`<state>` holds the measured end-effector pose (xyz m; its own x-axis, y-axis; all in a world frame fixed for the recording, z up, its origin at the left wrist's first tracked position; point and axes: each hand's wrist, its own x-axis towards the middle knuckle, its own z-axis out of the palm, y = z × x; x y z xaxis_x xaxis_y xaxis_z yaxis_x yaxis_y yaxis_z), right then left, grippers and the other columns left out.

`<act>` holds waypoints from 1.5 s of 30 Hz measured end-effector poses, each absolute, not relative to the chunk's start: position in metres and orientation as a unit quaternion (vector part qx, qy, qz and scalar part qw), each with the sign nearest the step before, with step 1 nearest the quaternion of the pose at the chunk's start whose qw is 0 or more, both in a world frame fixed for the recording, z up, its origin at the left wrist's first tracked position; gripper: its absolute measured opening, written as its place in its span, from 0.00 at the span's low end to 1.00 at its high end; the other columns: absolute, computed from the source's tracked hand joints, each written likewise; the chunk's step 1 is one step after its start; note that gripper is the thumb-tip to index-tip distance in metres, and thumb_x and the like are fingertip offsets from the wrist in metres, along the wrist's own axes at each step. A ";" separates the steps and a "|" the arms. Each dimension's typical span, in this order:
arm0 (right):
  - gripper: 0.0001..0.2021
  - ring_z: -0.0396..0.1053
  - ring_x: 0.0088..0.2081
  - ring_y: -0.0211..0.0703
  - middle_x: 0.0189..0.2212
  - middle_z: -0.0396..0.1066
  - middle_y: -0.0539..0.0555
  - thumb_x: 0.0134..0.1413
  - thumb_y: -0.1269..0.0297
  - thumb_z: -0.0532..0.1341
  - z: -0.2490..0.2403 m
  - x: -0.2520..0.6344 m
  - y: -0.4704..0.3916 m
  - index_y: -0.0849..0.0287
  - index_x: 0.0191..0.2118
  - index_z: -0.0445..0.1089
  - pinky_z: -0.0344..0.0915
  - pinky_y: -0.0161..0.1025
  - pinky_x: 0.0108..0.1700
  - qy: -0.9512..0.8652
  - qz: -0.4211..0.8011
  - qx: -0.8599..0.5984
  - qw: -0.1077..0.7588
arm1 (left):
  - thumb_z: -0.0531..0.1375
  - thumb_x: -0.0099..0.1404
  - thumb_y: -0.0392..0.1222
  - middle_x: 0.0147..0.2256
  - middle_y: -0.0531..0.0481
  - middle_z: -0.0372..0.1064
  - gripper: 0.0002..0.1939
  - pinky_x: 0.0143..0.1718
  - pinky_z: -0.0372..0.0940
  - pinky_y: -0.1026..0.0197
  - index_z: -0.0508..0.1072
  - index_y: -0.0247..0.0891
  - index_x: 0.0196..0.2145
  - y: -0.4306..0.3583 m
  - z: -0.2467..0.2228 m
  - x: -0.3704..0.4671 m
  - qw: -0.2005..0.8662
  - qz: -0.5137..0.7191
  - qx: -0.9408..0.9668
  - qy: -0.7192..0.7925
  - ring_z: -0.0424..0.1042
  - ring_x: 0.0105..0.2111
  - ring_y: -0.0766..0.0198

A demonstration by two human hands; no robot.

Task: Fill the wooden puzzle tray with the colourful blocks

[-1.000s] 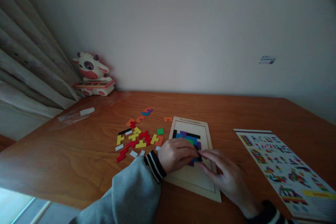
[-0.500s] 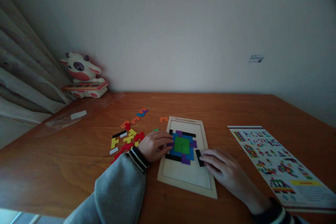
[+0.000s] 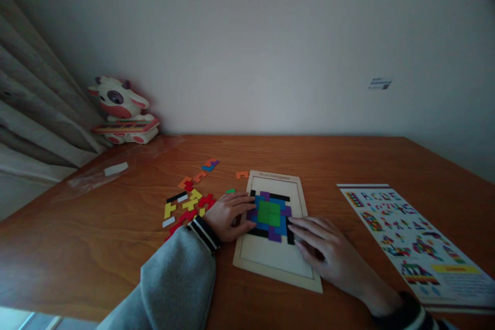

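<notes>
A wooden puzzle board [image 3: 275, 271] lies flat on the table, bearing a flat pattern: a green square [image 3: 269, 213] in the middle, ringed by blue, purple and black pieces. My left hand [image 3: 229, 215] rests over the board's left edge, its spread fingertips on the pattern's left side. At the opposite side, my right hand [image 3: 325, 242] has its thumb and fingers at a black strip-shaped puzzle piece [image 3: 291, 237]. This piece lies upright along the pattern's right edge, beside the blue, partly hidden by the fingers.
Loose red, yellow, white and black pieces [image 3: 190, 203] lie left of the board, with orange ones [image 3: 242, 175] farther back. A printed pattern sheet [image 3: 410, 237] is on the right. A toy cow keyboard [image 3: 126, 126] stands at the back left by the curtain.
My right hand has moved left, and the black strip has slid from a tilted position apart from the pattern to its right edge. My left hand has hardly moved.
</notes>
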<state>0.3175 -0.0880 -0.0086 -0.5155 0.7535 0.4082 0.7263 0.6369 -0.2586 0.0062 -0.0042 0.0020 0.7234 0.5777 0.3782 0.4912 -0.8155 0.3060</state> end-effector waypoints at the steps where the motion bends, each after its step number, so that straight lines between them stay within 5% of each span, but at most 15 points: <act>1: 0.18 0.72 0.52 0.50 0.54 0.74 0.54 0.62 0.65 0.60 -0.009 0.317 -0.088 0.49 0.56 0.71 0.72 0.51 0.53 -0.869 0.031 -0.429 0.244 | 0.61 0.65 0.52 0.56 0.41 0.70 0.23 0.58 0.65 0.43 0.72 0.38 0.54 -0.005 0.003 0.006 0.098 0.227 0.924 0.291 0.67 0.59 0.48; 11: 0.20 0.66 0.60 0.49 0.60 0.68 0.55 0.63 0.59 0.60 -0.009 0.317 -0.070 0.49 0.60 0.68 0.67 0.52 0.60 -0.839 0.080 -0.450 0.296 | 0.61 0.65 0.48 0.60 0.39 0.66 0.25 0.62 0.60 0.41 0.70 0.37 0.58 -0.007 0.009 0.006 0.133 0.209 0.933 0.260 0.62 0.63 0.48; 19: 0.25 0.57 0.66 0.52 0.65 0.61 0.55 0.61 0.51 0.62 -0.004 0.312 -0.043 0.49 0.62 0.65 0.57 0.58 0.65 -0.866 0.104 -0.427 0.239 | 0.60 0.65 0.46 0.61 0.39 0.65 0.25 0.63 0.59 0.40 0.69 0.37 0.59 -0.005 0.011 0.007 0.152 0.198 0.938 0.241 0.61 0.63 0.48; 38: 0.19 0.63 0.62 0.53 0.62 0.66 0.54 0.62 0.51 0.61 0.001 0.309 -0.049 0.46 0.56 0.72 0.58 0.60 0.64 -0.879 0.095 -0.413 0.216 | 0.63 0.64 0.54 0.59 0.38 0.67 0.27 0.62 0.60 0.40 0.72 0.38 0.56 -0.007 0.005 0.013 0.150 0.202 0.938 0.237 0.65 0.61 0.47; 45: 0.20 0.62 0.63 0.53 0.62 0.66 0.54 0.60 0.54 0.63 0.001 0.310 -0.055 0.45 0.57 0.71 0.56 0.60 0.65 -0.879 0.084 -0.403 0.241 | 0.60 0.65 0.50 0.60 0.39 0.66 0.23 0.62 0.60 0.41 0.72 0.39 0.55 -0.010 -0.002 0.016 0.132 0.227 0.936 0.234 0.65 0.61 0.48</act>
<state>0.3098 -0.0553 0.0010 -0.5593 0.7488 0.3557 0.6676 0.6612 -0.3421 0.0164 -0.0099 -0.0024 0.7880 0.4978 0.3623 0.3778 -0.8556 0.3539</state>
